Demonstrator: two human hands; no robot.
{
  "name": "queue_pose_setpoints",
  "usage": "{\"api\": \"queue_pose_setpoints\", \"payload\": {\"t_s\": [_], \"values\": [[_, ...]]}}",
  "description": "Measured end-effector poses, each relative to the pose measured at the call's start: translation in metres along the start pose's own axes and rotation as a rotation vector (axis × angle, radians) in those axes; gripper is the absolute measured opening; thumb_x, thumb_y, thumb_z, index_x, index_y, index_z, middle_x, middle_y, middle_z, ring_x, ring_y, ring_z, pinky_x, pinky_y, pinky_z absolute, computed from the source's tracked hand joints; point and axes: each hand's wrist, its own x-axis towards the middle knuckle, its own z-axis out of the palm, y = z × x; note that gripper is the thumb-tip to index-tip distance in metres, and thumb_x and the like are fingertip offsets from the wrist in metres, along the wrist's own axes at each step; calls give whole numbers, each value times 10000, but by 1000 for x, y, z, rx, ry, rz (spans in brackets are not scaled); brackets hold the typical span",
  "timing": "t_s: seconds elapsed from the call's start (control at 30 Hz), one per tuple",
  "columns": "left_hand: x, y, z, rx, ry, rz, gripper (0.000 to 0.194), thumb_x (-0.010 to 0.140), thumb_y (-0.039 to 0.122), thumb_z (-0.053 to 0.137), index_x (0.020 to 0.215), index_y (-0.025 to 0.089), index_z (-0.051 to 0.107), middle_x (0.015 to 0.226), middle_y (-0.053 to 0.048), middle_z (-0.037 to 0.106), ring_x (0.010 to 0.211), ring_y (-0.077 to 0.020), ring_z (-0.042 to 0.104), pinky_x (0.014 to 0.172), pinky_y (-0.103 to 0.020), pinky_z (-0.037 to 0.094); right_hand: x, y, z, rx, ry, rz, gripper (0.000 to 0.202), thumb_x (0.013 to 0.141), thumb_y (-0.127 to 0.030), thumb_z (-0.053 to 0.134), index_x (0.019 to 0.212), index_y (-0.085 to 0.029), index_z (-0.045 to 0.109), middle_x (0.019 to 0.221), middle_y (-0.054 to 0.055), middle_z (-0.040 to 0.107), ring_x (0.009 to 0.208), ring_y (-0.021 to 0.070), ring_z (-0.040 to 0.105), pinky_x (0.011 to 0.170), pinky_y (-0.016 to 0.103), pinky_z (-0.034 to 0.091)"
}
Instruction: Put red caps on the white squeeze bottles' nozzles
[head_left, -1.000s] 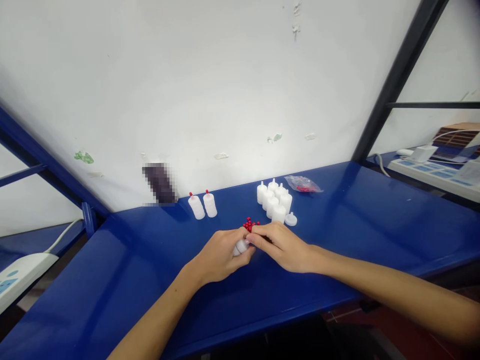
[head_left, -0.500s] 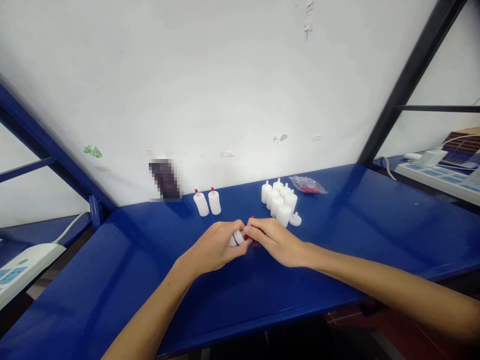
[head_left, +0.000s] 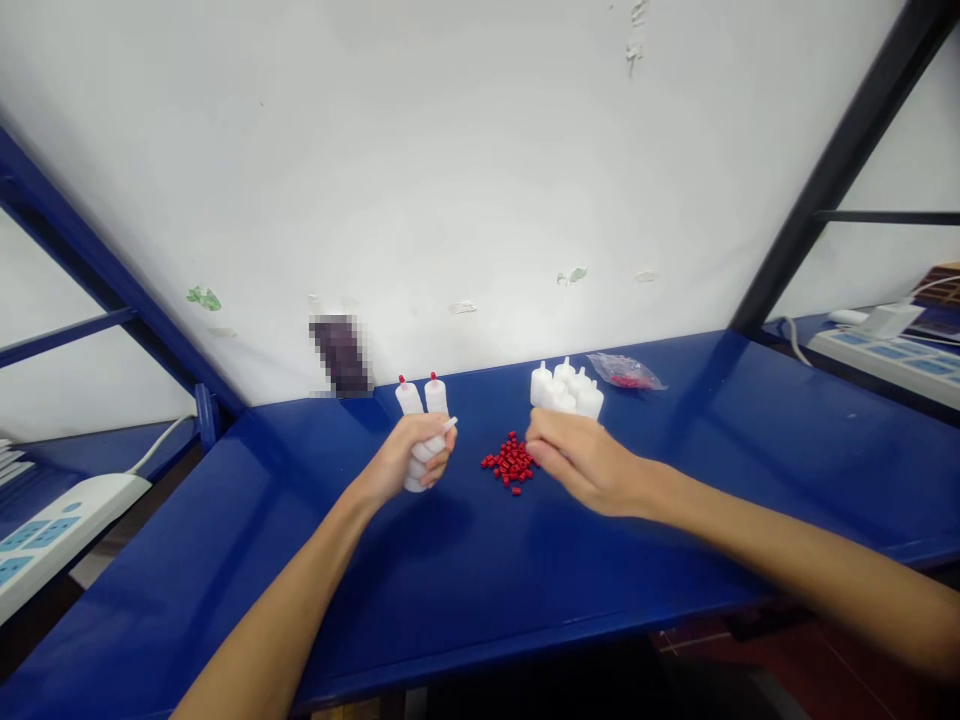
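Observation:
My left hand [head_left: 401, 455] is wrapped around a white squeeze bottle [head_left: 430, 449], tilted so that its bare white nozzle points up and to the right. Two white bottles with red tips [head_left: 436, 397] stand just behind that hand. A loose heap of small red caps [head_left: 513, 460] lies on the blue table between my hands. At the heap's right edge, my right hand [head_left: 581, 455] is closed with its fingers curled in, and whatever they may hold is hidden. Several white bottles with bare nozzles [head_left: 561, 392] stand behind it, partly covered.
A clear plastic bag [head_left: 628, 372] with red pieces inside lies at the back right. Power strips [head_left: 71, 530] sit at the far left and far right. A pixelated dark object [head_left: 343, 355] leans near the wall. The blue table's [head_left: 487, 600] front edge runs below my arms.
My hands have come apart. The left has moved left with the bottle, the right slightly right, uncovering the red caps. The view has also shifted a little.

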Motion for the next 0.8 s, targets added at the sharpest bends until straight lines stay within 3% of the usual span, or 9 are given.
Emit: {"api": "queue_pose_setpoints", "payload": {"t_s": [0.1, 0.17, 0.3, 0.43, 0.6, 0.7, 0.8], "values": [[4, -5, -2, 174, 58, -19, 340, 874, 484, 484, 857, 152, 558, 545, 63, 439, 404, -75, 393, 420, -198, 315, -1, 5, 6, -239, -261, 77, 248, 1034, -259, 343, 866, -175, 506, 810, 38, 567, 645, 153, 491, 613, 290, 375], [5, -7, 6, 433, 81, -33, 303, 911, 458, 490, 922, 165, 569, 595, 61, 451, 452, -77, 405, 452, -197, 308, -2, 9, 16, -343, -330, 102, 236, 1031, -255, 362, 914, -165, 546, 856, 57, 604, 687, 170, 541, 638, 297, 394], [5, -12, 19, 963, 50, 69, 229, 949, 395, 486, 1001, 197, 588, 660, 47, 521, 559, -105, 446, 540, -218, 333, -3, 16, 28, -365, -386, 140, 237, 1028, -279, 403, 939, -157, 586, 902, 77, 642, 735, 186, 597, 636, 293, 402], [4, -16, 21, 1158, 33, 135, 249, 948, 404, 511, 1109, 220, 553, 734, 35, 594, 608, -129, 505, 582, -236, 363, 2, 15, 20, -183, -336, 222, 274, 1026, -332, 417, 921, -166, 608, 872, 63, 654, 718, 176, 606, 647, 290, 408], [2, -16, 32, 1213, 1, 211, 251, 953, 420, 518, 1115, 231, 547, 883, 11, 666, 690, -147, 586, 650, -254, 403, 10, 3, 16, 143, -238, 325, 346, 1050, -349, 351, 854, -178, 579, 712, 3, 661, 631, 133, 596, 643, 265, 408], [0, -15, 37, 1191, -25, 229, 337, 938, 445, 541, 1203, 239, 509, 905, 11, 664, 692, -151, 593, 651, -259, 409, 4, -6, 11, 130, -181, 332, 315, 1035, -336, 376, 813, -184, 540, 648, -17, 619, 567, 119, 538, 592, 255, 383], [-2, -15, 32, 1158, 10, 243, 484, 936, 407, 533, 1359, 237, 370, 870, 18, 624, 651, -152, 562, 641, -268, 407, -12, -10, -12, 32, -78, 326, 275, 1002, -338, 428, 798, -190, 538, 600, -28, 558, 526, 111, 481, 532, 246, 346]]}}
